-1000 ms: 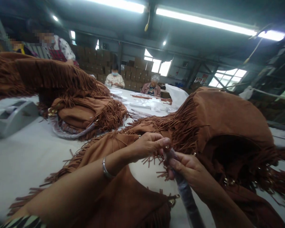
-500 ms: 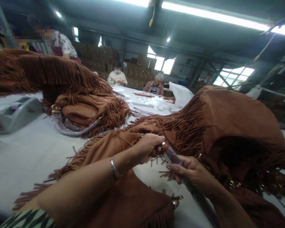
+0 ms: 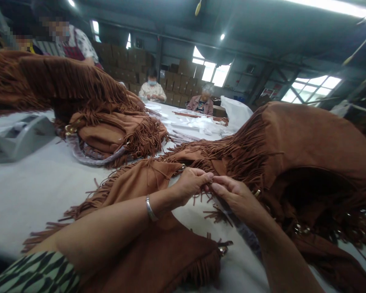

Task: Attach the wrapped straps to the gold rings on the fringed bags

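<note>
A brown suede fringed bag (image 3: pixel 295 142) stands in front of me on the white table (image 3: pixel 27 183). My left hand (image 3: pixel 190 184), a silver bangle on its wrist, is closed in a pinch at the bag's fringe. My right hand (image 3: pixel 236 197) meets it fingertip to fingertip, also pinched, on a small metal fitting at the end of a plastic-wrapped strap (image 3: pixel 247 234). The strap runs down under my right wrist. Another flat brown fringed piece (image 3: pixel 146 244) lies under my left forearm.
More fringed brown bags (image 3: pixel 110 134) are piled at the left, beside a grey tray (image 3: pixel 15 138). White plastic bags (image 3: pixel 234 116) lie further back. Two people sit at the far end, others stand at the left. Cardboard boxes line the back wall.
My right hand has slid up the wrapped strap to meet my left hand at the fringe. The strap now lies lower, mostly hidden under my right hand. My view has tilted down.
</note>
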A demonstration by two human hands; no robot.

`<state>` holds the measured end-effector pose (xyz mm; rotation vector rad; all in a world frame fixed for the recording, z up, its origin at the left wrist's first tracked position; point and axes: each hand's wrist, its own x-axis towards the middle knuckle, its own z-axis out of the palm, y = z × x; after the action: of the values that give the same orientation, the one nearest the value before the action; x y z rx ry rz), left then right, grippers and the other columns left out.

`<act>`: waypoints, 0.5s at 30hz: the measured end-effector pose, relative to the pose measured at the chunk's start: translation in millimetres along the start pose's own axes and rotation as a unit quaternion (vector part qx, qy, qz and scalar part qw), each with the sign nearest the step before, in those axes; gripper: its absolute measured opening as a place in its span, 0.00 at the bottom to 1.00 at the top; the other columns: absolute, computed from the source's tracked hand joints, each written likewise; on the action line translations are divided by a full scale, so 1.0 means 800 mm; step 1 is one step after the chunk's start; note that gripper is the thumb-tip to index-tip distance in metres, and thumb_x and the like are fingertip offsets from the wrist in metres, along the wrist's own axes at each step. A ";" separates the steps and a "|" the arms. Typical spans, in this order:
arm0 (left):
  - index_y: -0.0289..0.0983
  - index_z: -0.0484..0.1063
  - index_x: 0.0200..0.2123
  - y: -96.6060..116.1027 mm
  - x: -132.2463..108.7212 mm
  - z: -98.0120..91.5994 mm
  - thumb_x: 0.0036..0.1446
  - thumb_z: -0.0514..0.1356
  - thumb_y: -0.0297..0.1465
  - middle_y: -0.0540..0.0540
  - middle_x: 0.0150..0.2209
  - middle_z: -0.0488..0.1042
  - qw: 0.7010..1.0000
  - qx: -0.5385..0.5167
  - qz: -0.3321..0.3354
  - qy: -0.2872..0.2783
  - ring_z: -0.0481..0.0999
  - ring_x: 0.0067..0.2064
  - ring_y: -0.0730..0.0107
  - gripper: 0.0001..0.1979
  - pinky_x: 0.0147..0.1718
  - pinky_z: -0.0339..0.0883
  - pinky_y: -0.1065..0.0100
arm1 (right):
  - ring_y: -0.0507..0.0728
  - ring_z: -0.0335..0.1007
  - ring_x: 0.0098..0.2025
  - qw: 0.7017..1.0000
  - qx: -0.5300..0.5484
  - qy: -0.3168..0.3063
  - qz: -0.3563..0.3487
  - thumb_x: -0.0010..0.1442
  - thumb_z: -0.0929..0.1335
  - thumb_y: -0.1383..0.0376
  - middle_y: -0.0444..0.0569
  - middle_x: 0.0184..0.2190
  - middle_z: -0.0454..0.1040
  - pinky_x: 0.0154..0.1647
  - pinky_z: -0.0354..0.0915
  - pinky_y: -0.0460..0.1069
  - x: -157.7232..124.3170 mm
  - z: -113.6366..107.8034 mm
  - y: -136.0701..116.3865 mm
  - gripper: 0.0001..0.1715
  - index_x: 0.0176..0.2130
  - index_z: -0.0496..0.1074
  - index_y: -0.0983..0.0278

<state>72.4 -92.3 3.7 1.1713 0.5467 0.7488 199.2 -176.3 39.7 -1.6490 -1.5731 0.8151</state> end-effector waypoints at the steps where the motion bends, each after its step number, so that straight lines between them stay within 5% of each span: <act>1: 0.32 0.66 0.21 -0.001 0.001 0.000 0.50 0.62 0.38 0.53 0.15 0.63 1.000 0.006 0.005 0.011 0.55 0.14 0.84 0.16 0.14 0.43 0.76 | 0.56 0.72 0.35 0.999 -0.048 0.005 -0.010 0.59 0.64 0.57 0.51 0.35 0.77 0.36 0.65 0.49 0.008 0.006 -0.001 0.19 0.43 0.73 0.67; 9: 0.33 0.64 0.17 0.016 0.024 -0.041 0.49 0.61 0.41 0.53 0.13 0.60 0.989 0.129 0.032 0.063 0.58 0.16 0.81 0.19 0.17 0.50 0.75 | 0.55 0.70 0.32 0.973 -0.204 0.103 -0.025 0.58 0.64 0.60 0.48 0.30 0.75 0.32 0.60 0.47 0.043 0.041 0.016 0.11 0.37 0.71 0.64; 15: 0.33 0.65 0.23 0.051 0.059 -0.103 0.51 0.58 0.41 0.54 0.18 0.63 0.945 0.286 0.077 0.137 0.59 0.20 0.81 0.16 0.20 0.51 0.76 | 0.61 0.73 0.40 0.959 -0.247 0.136 -0.017 0.62 0.62 0.63 0.55 0.39 0.76 0.38 0.62 0.50 0.068 0.056 0.073 0.15 0.46 0.69 0.66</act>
<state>33.4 2.7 17.2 1.6732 0.9553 0.9278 197.7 -119.7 -31.9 -1.9701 -1.6833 0.1608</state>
